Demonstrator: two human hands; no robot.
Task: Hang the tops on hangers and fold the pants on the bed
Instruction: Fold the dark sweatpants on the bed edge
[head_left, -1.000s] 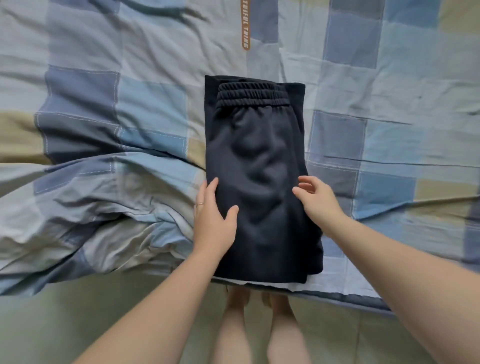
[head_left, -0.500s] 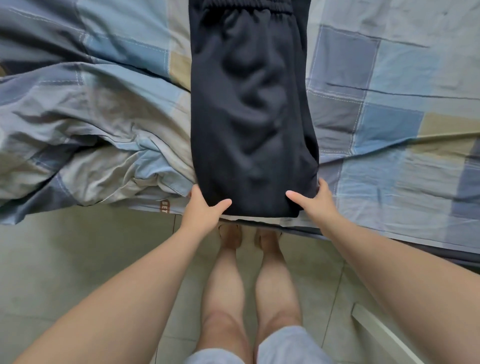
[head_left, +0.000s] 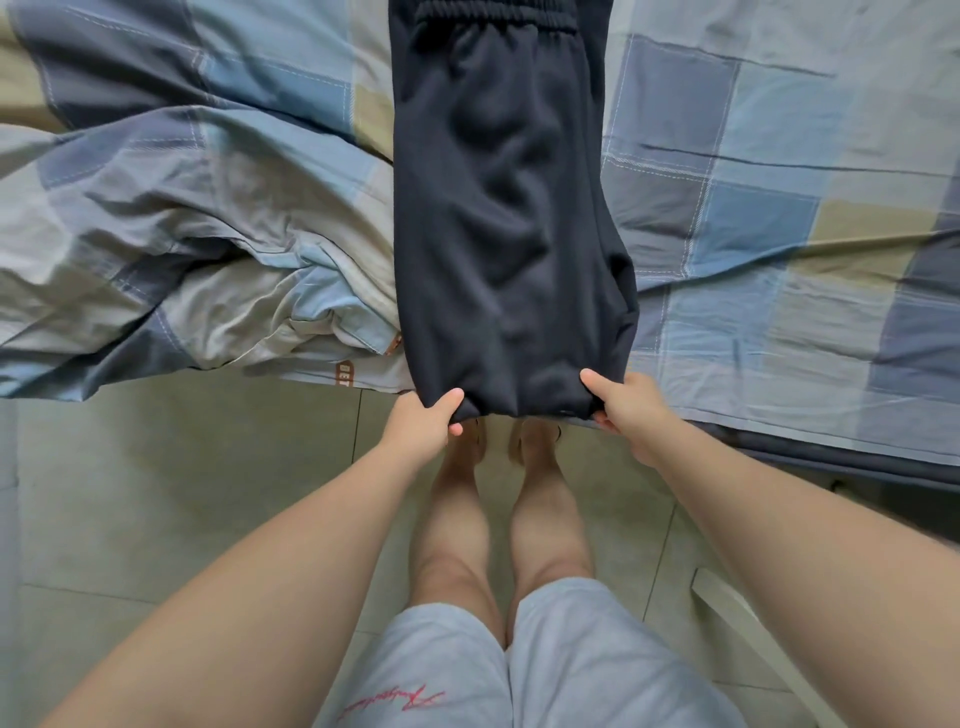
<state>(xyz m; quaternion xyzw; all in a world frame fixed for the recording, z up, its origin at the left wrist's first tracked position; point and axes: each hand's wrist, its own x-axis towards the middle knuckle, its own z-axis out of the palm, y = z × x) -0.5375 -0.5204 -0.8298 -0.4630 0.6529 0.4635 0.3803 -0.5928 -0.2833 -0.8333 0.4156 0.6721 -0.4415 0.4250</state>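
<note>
In the head view, a bed (head_left: 779, 156) under a blue-and-beige checked sheet is seen above a tiled floor (head_left: 156, 493). The dark pants (head_left: 498, 208) are laid lengthwise from 12 to 6 o'clock, waistband at 12. Their near edge is pinched at its corners by the left grip (head_left: 423, 423) and the right grip (head_left: 623, 410), equally near. A fold toward 12 is judged next. No container is seen.
</note>
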